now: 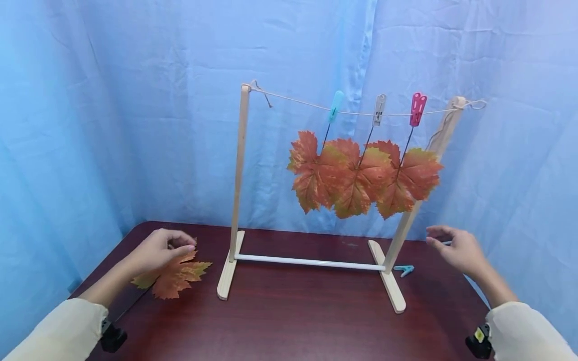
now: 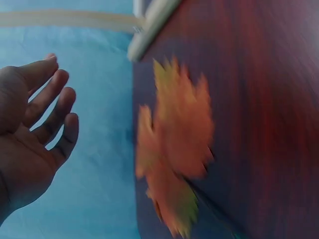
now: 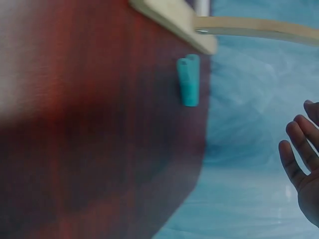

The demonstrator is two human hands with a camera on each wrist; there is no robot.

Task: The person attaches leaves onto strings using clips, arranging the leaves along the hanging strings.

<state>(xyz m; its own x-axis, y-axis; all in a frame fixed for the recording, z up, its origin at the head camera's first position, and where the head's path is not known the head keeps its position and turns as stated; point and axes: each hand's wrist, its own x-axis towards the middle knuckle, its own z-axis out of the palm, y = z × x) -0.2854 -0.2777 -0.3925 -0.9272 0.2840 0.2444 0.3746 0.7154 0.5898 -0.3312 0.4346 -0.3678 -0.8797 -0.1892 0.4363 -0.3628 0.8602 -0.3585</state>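
My left hand (image 1: 160,250) hovers over an orange and yellow artificial leaf (image 1: 173,281) on the table; the left wrist view shows its loosely bent fingers (image 2: 65,107) with nothing between them. That leaf's dark stem points toward the near left. On the right, my empty right hand (image 1: 460,250) is held in the air, fingers (image 3: 301,142) relaxed. Nearest to it is a teal clothespin (image 1: 405,270) lying on the table. Three similar leaves hang by their stems from a string (image 1: 298,102), under a light blue clothespin (image 1: 335,106), a grey clothespin (image 1: 379,110) and a pink clothespin (image 1: 418,109).
A wooden stand holds the string between its left post (image 1: 241,170) and right post (image 1: 444,133). A white bar (image 1: 311,262) joins its two feet near the dark red table (image 1: 298,321). Blue curtains (image 1: 158,125) surround the back and sides.
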